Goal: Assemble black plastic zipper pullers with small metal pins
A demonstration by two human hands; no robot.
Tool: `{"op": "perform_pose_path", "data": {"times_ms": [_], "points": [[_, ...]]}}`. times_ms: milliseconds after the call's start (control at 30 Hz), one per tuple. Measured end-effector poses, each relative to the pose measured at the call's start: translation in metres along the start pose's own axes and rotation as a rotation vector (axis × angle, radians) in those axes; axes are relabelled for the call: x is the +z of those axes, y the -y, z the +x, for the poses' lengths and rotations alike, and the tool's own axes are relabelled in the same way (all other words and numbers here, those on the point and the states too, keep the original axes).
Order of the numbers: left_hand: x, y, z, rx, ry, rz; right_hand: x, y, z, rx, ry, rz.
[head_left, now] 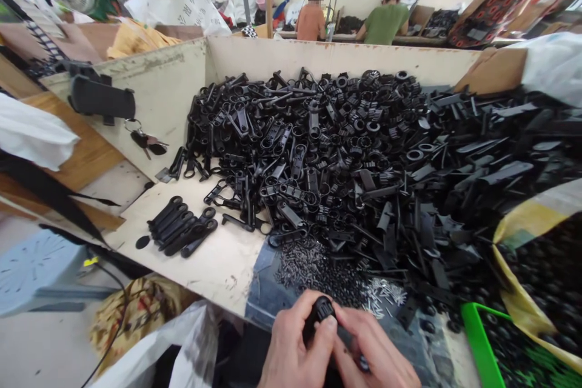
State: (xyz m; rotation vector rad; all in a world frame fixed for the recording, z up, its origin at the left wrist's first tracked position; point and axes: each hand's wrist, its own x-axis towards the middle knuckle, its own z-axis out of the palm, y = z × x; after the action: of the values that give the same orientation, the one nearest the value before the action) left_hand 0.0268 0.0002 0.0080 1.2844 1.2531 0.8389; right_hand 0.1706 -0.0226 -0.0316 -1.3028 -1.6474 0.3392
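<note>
The left hand (291, 348) and right hand (379, 351) are covering most of the black part (324, 308); its lower portion is hiding behind the fingers (325, 336). The bottom edge is cutting off both wrists. Small grey pieces (297, 260) are lying too tiny and crowded for shapes to be read. The right edge is cutting the yellow-edged sack (504, 242); the bottom edge is cropping the green tray (473, 327). Lettering on the white sack (177, 3) is blurring past reading. Pixelation is masking the head of a person in orange (310, 24).
</note>
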Motion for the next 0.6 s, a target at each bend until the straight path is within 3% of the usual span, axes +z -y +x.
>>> {"op": "perform_pose_path", "data": {"times_ms": [267,433,600], "points": [[0.0015,0.0017,-0.0045,-0.073,-0.131,0.091,0.0043,0.0002,-0.0005,-0.051,-0.003,-0.073],[-0.0009,0.0024,-0.0012,-0.059,-0.044,0.077,0.0038,-0.0002,0.0006,-0.066,0.018,-0.089],[-0.0001,0.0096,0.0036,-0.010,-0.029,0.022,0.0052,-0.0005,0.0016,-0.089,-0.007,-0.103]]}}
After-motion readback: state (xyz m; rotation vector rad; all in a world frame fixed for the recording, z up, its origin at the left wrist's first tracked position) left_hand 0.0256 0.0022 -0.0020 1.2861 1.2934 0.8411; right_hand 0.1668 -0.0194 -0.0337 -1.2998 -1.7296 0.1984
